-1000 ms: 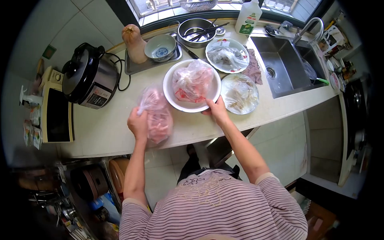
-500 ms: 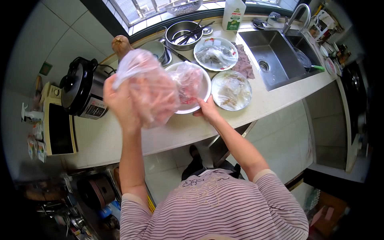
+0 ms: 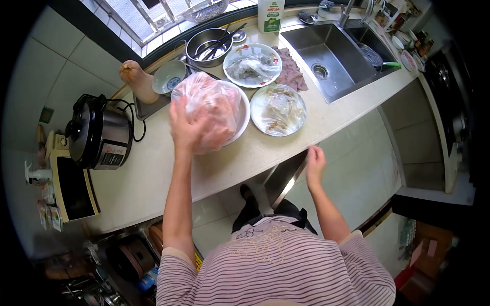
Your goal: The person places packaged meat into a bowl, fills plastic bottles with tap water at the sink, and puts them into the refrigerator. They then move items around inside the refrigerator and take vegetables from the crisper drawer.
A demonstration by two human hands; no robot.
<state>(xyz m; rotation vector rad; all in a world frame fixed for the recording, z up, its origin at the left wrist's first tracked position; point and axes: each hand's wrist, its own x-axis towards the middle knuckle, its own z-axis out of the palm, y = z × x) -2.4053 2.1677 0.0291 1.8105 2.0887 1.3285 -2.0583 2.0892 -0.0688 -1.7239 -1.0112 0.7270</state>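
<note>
My left hand (image 3: 186, 125) is closed on a clear plastic bag of pink raw meat (image 3: 219, 107), its fingers spread across the bag's near side. The bag overlaps a white bowl (image 3: 245, 117) on the counter and hides most of it; whether the two touch I cannot tell. Below the counter's front edge, my right hand (image 3: 316, 166) is closed at the edge of an open cabinet door (image 3: 283, 181). Beside the bowl are a plate (image 3: 302, 122) with film-wrapped food and a floral-rimmed plate (image 3: 228, 74) bearing crumpled plastic.
Behind stand a steel pot (image 3: 190, 48) with dark utensils, a patterned bowl (image 3: 162, 76), a butternut squash (image 3: 145, 89) and a white-green bottle (image 3: 270, 18). A pressure cooker (image 3: 102, 135) is left, above a microwave (image 3: 74, 186). The sink (image 3: 337, 61) lies right, past a brown cloth (image 3: 292, 71).
My left hand has moved the bag over toward the white bowl. My right hand has left the bowl's rim and gone down to the cabinet door. The camera view has shifted.
</note>
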